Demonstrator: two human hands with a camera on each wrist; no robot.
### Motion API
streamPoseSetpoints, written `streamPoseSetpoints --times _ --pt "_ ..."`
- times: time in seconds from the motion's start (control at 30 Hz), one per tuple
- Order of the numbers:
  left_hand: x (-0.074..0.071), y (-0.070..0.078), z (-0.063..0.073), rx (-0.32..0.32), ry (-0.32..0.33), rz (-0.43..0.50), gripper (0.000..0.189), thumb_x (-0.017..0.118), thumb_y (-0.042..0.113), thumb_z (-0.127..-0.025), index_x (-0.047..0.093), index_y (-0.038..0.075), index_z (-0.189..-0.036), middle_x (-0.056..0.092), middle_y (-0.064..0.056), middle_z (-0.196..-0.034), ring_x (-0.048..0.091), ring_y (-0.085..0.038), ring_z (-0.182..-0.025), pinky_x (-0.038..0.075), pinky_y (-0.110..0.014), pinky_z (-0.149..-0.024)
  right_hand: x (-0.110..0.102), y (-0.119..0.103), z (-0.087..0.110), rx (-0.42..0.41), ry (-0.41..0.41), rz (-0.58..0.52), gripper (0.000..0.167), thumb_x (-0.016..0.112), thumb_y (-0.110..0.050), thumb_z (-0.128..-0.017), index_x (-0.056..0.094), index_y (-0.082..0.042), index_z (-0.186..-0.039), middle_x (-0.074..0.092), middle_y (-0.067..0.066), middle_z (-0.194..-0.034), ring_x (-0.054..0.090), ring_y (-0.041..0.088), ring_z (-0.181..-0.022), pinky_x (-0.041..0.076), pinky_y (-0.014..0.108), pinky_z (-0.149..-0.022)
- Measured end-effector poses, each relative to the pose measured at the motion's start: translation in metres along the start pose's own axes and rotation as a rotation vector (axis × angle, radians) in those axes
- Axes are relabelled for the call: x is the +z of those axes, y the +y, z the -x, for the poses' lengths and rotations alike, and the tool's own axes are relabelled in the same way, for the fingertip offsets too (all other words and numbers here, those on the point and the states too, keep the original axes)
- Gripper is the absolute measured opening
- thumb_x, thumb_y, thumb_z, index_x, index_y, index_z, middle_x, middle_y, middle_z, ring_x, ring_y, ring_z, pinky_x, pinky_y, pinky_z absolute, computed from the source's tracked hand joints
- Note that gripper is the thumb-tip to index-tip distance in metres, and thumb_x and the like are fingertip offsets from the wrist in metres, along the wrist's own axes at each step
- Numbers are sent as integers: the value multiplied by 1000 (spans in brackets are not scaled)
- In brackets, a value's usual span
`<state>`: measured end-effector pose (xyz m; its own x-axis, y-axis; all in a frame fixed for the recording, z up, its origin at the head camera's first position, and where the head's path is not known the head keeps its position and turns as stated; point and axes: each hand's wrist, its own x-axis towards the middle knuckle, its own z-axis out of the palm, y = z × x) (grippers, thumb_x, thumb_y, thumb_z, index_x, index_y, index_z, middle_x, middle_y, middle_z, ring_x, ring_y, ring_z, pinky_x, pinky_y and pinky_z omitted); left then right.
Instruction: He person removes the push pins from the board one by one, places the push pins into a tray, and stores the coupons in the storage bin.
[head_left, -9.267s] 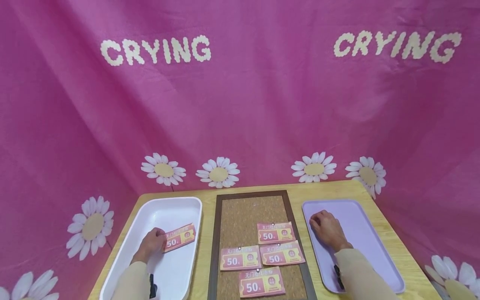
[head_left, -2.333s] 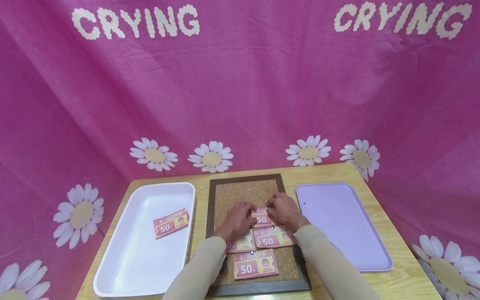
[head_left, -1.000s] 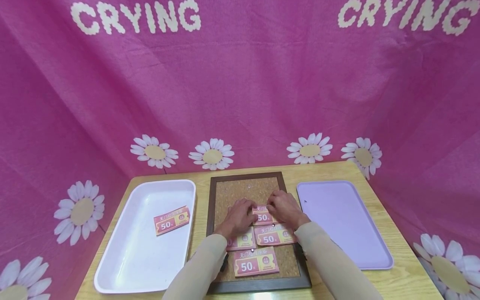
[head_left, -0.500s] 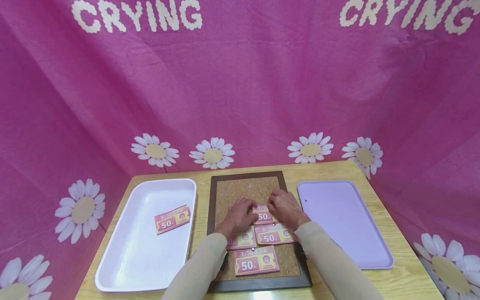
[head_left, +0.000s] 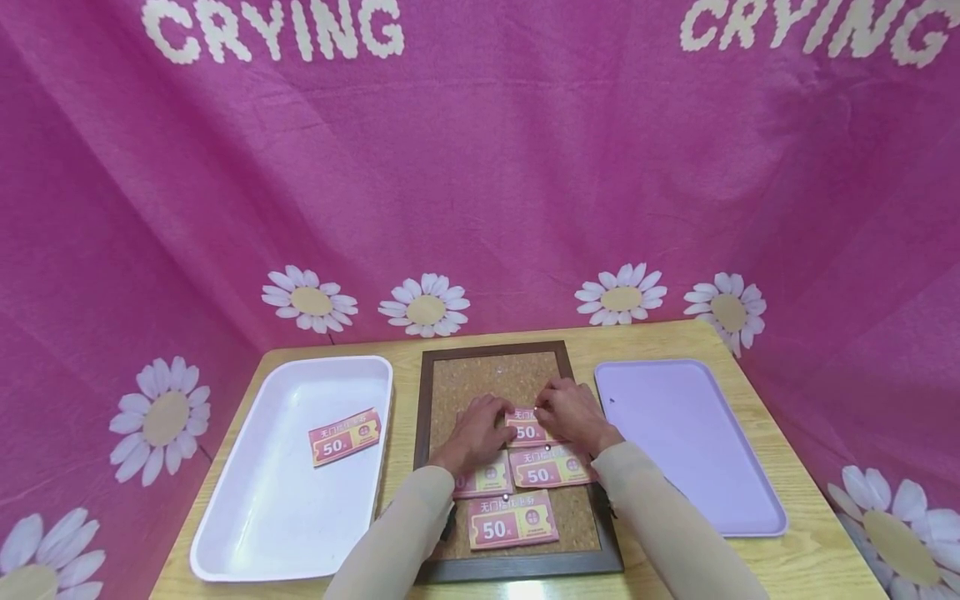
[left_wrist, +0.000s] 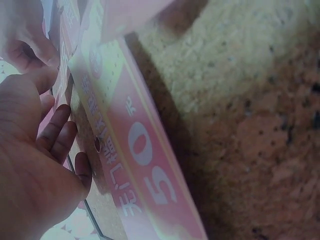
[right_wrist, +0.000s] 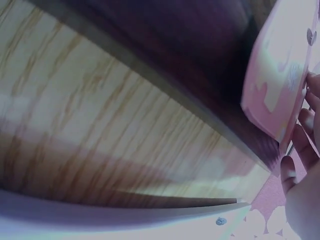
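Note:
In the head view, both hands meet over a framed cork board (head_left: 487, 379) with pink-and-yellow "50" coupons on it. My left hand (head_left: 476, 433) holds the left edge of the uppermost coupon (head_left: 527, 428), index finger and thumb at its upper corner. My right hand (head_left: 573, 414) pinches at a push pin (head_left: 536, 409) on that coupon's top edge. Below lie a right coupon (head_left: 543, 472), a left coupon (head_left: 487, 482) partly under my left hand, and a bottom coupon (head_left: 512, 525). A coupon (left_wrist: 147, 150) close under my left wrist fills much of that view.
At the left stands a white tray (head_left: 262, 517) with one coupon (head_left: 344, 437) lying in it. A shallow purple tray (head_left: 697, 450) lies right of the board, with one small pin (right_wrist: 221, 220) in it. The wooden table (head_left: 660, 335) ends at a pink curtain.
Since the oldest frame, my left hand has let go of the coupon in the white tray and my right hand has left the purple tray; both came to the board. Over the last second they barely move.

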<state>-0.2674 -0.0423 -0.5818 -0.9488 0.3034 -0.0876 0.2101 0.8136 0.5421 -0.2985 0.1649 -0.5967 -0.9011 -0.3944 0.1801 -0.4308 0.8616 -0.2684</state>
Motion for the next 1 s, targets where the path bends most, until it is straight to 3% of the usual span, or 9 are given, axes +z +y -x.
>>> streamPoseSetpoints --times 0.53,1.0 --pt "1 -1 -1 -3 3 1 34 64 41 -89 60 27 -120 58 7 -116 49 -15 -111 36 -40 -96 3 -1 -2 -14 37 37 13 66 -29 -84 76 -21 -89 64 -3 -97 61 21 -94 45 44 -81" --pt "1 0 0 -35 -3 29 33 65 41 -88 61 27 -118 58 8 -119 49 -14 -114 35 -43 -100 -1 -8 -1 4 6 29 10 65 -26 -87 72 -22 -81 57 -7 -93 56 15 -93 39 39 -82"
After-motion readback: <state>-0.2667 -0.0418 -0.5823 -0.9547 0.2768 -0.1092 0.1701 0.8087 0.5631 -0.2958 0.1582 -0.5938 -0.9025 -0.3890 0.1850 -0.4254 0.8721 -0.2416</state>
